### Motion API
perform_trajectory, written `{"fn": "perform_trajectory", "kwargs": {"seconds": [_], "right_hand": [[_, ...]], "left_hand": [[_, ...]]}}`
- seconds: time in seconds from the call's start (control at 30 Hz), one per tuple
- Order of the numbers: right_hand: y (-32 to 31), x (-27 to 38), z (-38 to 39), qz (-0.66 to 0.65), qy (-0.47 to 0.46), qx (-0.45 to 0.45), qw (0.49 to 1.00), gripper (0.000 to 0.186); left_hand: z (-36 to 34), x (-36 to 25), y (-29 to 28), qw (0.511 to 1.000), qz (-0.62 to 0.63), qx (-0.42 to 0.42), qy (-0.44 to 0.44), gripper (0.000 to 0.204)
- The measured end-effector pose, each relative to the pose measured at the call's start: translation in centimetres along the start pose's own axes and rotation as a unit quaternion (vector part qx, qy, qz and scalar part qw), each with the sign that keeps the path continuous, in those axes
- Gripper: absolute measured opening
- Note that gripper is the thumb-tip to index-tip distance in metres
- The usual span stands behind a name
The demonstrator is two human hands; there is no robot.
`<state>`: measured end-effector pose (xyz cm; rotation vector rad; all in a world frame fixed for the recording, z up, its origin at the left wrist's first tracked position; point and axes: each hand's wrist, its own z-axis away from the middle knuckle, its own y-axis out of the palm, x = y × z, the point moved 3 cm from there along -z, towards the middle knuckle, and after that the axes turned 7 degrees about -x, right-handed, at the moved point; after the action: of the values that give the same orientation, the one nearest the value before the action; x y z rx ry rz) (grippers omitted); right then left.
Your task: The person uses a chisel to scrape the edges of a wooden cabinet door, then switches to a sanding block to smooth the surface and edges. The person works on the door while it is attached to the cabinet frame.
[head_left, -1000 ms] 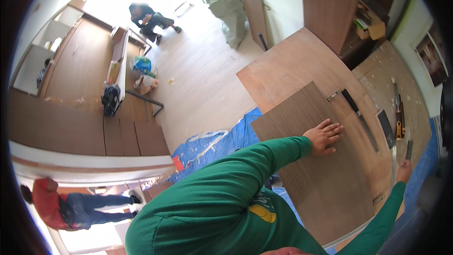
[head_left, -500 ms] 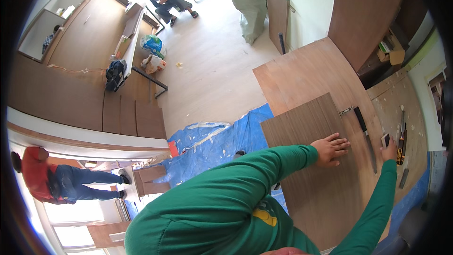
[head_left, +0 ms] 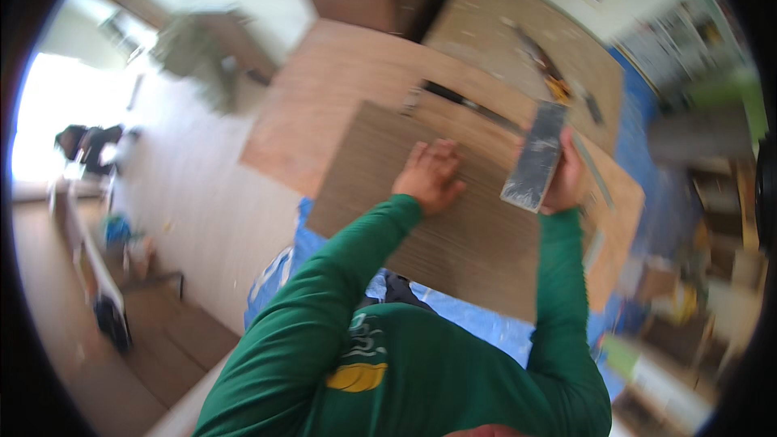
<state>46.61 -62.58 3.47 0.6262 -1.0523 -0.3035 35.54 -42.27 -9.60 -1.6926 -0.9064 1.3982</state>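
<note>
My left hand (head_left: 430, 176) rests on a brown wood-grain panel (head_left: 477, 255), its fingers slightly spread and nothing held. The panel lies on a larger reddish plywood sheet (head_left: 324, 77). Over the panel's right edge my right hand (head_left: 569, 176) grips a sanding block (head_left: 536, 158), raised and tilted so that its scuffed dark grey face shows. Its fingers are partly behind the block. Beyond the panel's far edge lie a small metal hinge (head_left: 411, 101) and a long-bladed tool with a black handle (head_left: 447, 94).
A yellow-and-black hand tool (head_left: 555, 86) lies on the tan board (head_left: 486, 24) at the far right. Metal strips (head_left: 595, 171) lie right of the panel. Blue sheeting (head_left: 639, 133) covers floor around the work surface. A person (head_left: 97, 146) sits far left; a grey-green sack (head_left: 194, 53) stands behind.
The view has swung to the right. My right hand has lifted the sanding block from beside the tools to above the panel's right edge. My left hand stays on the panel.
</note>
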Motion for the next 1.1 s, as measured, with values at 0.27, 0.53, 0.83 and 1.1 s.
{"fn": "perform_trajectory", "kwargs": {"seconds": [0.27,0.53,0.83,1.1], "right_hand": [[-0.1,-3.0,11.4,-0.128,-0.1,-0.07,0.984,0.069],[5.2,-16.5,27.1,-0.125,-0.12,-0.34,0.924,0.061],[8.3,-37.2,33.5,-0.225,-0.147,-0.58,0.769,0.06],[0.9,-40.3,26.8,0.188,-0.305,-0.656,0.665,0.068]], "left_hand": [[-1.8,-1.0,2.1,0.998,-0.023,-0.015,0.054,0.072],[0.4,1.3,2.4,0.965,0.062,0.044,0.251,0.069],[13.7,11.7,-5.3,0.71,-0.007,0.238,0.662,0.061],[12.0,19.2,-10.6,0.561,-0.118,0.358,0.737,0.061]]}}
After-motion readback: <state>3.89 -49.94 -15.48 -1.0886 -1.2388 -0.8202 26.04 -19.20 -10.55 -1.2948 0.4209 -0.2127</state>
